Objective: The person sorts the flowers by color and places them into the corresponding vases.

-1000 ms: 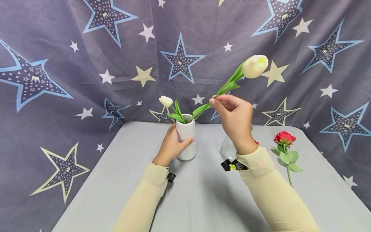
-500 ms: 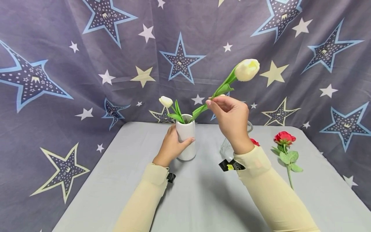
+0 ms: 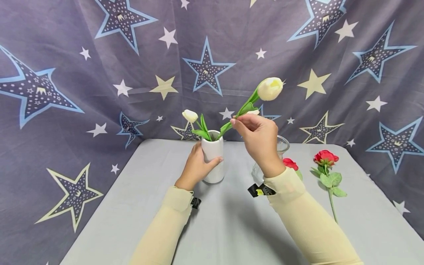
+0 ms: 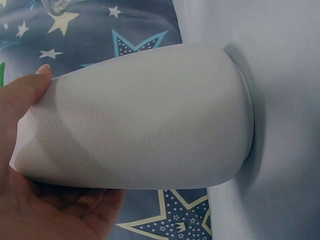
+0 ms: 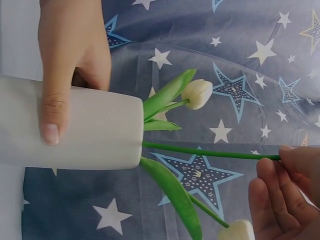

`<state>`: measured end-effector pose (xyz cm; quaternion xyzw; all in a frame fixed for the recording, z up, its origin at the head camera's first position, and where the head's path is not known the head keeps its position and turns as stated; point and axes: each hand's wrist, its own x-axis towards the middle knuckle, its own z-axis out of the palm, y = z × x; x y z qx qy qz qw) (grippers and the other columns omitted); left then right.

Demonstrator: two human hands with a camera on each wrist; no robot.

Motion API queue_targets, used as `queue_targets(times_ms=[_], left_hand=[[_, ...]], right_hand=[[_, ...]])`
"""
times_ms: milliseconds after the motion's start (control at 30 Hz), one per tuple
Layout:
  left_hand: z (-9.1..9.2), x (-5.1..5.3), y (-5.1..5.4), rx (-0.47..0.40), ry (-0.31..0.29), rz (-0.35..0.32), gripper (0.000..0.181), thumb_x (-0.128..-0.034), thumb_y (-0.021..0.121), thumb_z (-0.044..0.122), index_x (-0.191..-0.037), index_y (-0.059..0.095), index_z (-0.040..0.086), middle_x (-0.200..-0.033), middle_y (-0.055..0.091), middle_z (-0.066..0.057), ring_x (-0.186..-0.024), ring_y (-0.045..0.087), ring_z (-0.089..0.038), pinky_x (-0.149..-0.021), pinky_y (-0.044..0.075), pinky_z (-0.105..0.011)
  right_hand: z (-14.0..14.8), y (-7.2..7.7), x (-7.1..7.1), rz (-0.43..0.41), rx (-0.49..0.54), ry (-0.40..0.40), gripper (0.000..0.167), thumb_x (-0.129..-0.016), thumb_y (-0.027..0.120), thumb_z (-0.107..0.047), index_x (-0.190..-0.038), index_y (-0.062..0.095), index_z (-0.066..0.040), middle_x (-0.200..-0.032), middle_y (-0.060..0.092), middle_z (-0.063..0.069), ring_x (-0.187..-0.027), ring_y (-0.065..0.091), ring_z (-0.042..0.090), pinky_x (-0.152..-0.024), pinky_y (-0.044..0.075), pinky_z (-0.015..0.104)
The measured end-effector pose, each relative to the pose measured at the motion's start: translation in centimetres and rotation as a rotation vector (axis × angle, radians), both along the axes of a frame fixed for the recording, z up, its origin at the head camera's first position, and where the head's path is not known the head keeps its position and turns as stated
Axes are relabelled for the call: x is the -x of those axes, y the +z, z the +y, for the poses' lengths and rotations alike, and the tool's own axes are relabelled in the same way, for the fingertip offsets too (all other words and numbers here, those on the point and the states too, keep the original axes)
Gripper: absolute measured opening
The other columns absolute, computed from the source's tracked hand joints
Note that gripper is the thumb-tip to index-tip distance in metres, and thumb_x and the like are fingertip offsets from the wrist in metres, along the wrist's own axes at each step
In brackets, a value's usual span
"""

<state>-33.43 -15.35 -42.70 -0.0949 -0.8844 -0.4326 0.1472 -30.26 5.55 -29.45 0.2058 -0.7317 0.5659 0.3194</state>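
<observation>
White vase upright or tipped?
Upright: in the head view the white vase stands mouth up, base on the table, left hand gripping it.

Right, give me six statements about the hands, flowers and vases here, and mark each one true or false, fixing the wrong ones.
1. The left hand grips the white vase. True.
2. The white vase is lying on its side. False: it stands upright on the grey table.
3. The right hand pinches the green stem of a white tulip. True.
4. The long-stemmed red rose lies on the table's left side. False: it lies on the right side.
5. The clear glass vase is partly hidden by the right hand. True.
6. Only one tulip shows. False: a second tulip leans left from the white vase, and a third tulip shows behind the right hand.
</observation>
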Motion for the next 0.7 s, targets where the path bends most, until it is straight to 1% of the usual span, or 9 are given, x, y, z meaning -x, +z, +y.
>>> queue_targets(times_ms=[167, 300, 400, 533, 700], left_hand=[[0.0, 0.0, 0.0, -0.001, -0.003, 0.004, 0.093, -0.0873, 0.082, 0.049, -0.155, 0.035, 0.006, -0.142, 0.050, -0.015, -0.122, 0.058, -0.032, -0.103, 0.051, -0.053], [0.0, 0.0, 0.0, 0.004, -0.005, 0.002, 0.093, -0.0877, 0.081, 0.049, -0.156, 0.035, 0.006, -0.142, 0.049, -0.016, -0.122, 0.057, -0.032, -0.103, 0.051, -0.053], [0.0, 0.0, 0.1, 0.011, -0.003, 0.001, 0.093, -0.0879, 0.080, 0.051, -0.156, 0.035, 0.006, -0.143, 0.049, -0.016, -0.122, 0.058, -0.032, -0.103, 0.051, -0.053], [0.0, -0.1, 0.1, 0.016, -0.001, 0.003, 0.093, -0.0879, 0.080, 0.051, -0.157, 0.035, 0.008, -0.145, 0.048, -0.015, -0.122, 0.058, -0.032, -0.103, 0.051, -0.053], [0.0, -0.1, 0.1, 0.017, 0.001, 0.005, 0.092, -0.0878, 0.080, 0.050, -0.157, 0.036, 0.009, -0.146, 0.048, -0.014, -0.123, 0.057, -0.032, -0.104, 0.050, -0.053]], right_hand=[[-0.2, -0.5, 0.4, -0.002, -0.030, -0.003, 0.015, -0.089, 0.084, -0.026, -0.097, 0.083, -0.013, -0.087, 0.080, -0.001, -0.079, 0.075, 0.006, -0.071, 0.059, 0.022], [-0.3, -1.0, 0.8, -0.003, -0.072, -0.027, 0.014, -0.089, 0.084, -0.027, -0.096, 0.083, -0.015, -0.088, 0.080, -0.002, -0.079, 0.075, 0.006, -0.070, 0.058, 0.022], [-0.4, -1.4, 1.2, 0.011, -0.115, -0.047, 0.014, -0.090, 0.083, -0.027, -0.096, 0.083, -0.015, -0.087, 0.080, -0.002, -0.079, 0.075, 0.007, -0.070, 0.058, 0.023], [-0.5, -1.9, 1.4, 0.025, -0.163, -0.071, 0.013, -0.091, 0.083, -0.027, -0.095, 0.083, -0.015, -0.085, 0.080, -0.002, -0.077, 0.075, 0.008, -0.066, 0.056, 0.023], [-0.9, -2.2, 1.6, 0.021, -0.184, -0.086, 0.011, -0.090, 0.083, -0.028, -0.092, 0.084, -0.017, -0.082, 0.080, -0.003, -0.073, 0.075, 0.009, -0.062, 0.053, 0.022]])
